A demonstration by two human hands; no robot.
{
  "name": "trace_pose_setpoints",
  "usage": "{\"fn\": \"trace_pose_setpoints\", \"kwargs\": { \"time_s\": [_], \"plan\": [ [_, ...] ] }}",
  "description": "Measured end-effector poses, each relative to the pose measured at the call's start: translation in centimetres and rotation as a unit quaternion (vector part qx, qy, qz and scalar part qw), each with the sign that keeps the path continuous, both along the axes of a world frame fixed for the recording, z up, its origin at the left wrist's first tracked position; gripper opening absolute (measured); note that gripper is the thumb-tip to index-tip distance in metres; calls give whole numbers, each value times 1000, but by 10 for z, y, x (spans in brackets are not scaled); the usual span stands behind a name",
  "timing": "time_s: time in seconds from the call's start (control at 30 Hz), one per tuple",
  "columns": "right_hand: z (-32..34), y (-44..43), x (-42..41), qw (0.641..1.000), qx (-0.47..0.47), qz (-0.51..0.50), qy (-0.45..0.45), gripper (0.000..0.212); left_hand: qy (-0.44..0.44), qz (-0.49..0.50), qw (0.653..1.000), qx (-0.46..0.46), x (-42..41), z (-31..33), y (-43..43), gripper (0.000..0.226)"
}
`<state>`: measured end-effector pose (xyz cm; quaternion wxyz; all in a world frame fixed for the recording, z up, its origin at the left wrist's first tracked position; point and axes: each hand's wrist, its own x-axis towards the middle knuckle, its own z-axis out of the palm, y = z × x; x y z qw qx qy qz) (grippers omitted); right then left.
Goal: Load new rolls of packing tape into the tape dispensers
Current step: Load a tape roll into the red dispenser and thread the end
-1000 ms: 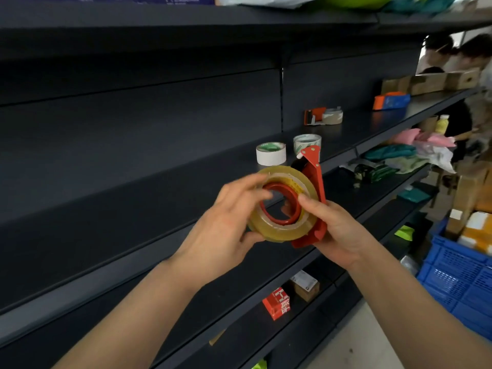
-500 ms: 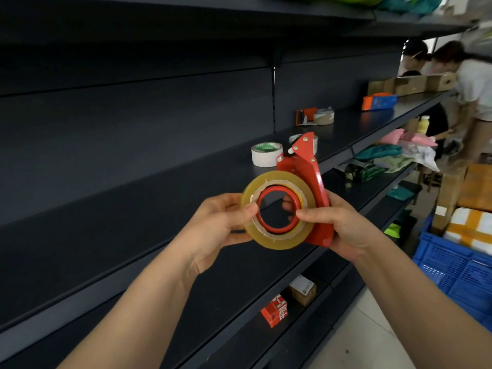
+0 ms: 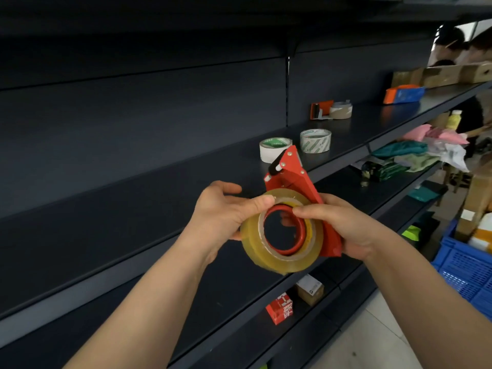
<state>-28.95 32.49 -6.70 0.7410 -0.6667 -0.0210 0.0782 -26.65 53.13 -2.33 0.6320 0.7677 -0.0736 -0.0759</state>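
Looking through the head view, the only one.

Holding the tape roll (image 3: 255,253) up in the air in front of the dark shelf (image 3: 159,198), not resting it on anything. Wrapping the left hand (image 3: 221,211) round the roll's left side, laying the thumb along its top edge and tucking the other fingers behind. Gripping the red dispenser (image 3: 292,177) with the right hand (image 3: 343,225), pressing the thumb down near the top of the red ring (image 3: 302,237) inside the roll's hole and curling the fingers round the back plate.

Changing since half a second ago: tipping the whole thing over, so now showing the roll's thick yellow side and not just its flat face. Sliding the left thumb up from the roll's side to its top edge. Pointing the dispenser's nose up and away, toward the shelf.

Probably pushing the roll down onto the ring, and getting close to finishing that step, judging by the ring, filling the hole all round. Not seeing any tape end pulled up to the nose yet, though struggling to spot see-through tape anyway. Likely still needing to do that part.

Leaving one spare roll (image 3: 275,150) and a second spare roll (image 3: 315,141) standing on the shelf behind, and another dispenser (image 3: 320,109) lying further back, so probably having more loading to do.
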Motion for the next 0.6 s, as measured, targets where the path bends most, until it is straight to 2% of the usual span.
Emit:
{"fn": "trace_pose_setpoints", "kwargs": {
  "time_s": [0.1,0.2,0.27,0.37,0.47,0.53,0.6],
  "plan": [
    [-4,-7,5,999,33,-31,16,24,-8,21,1000,-18,4,-2,-8,62],
    [-6,-20,11,995,79,-49,26,29,-17,-4,1000,-9,5,-3,-16,41],
    [-6,-29,14,997,64,-47,21,31,-25,-12,1000,0,6,-3,-24,37],
    [-6,-39,18,998,42,-46,22,29,-40,28,999,5,12,-4,-38,54],
    [-10,-47,23,993,90,-69,24,26,-58,67,996,13,14,-8,-49,70],
    [-13,-53,24,991,105,-80,21,28,-52,41,998,10,13,-10,-56,56],
    [-14,-59,26,994,83,-72,11,32,-51,20,999,0,14,-10,-60,37]
  ]
}}
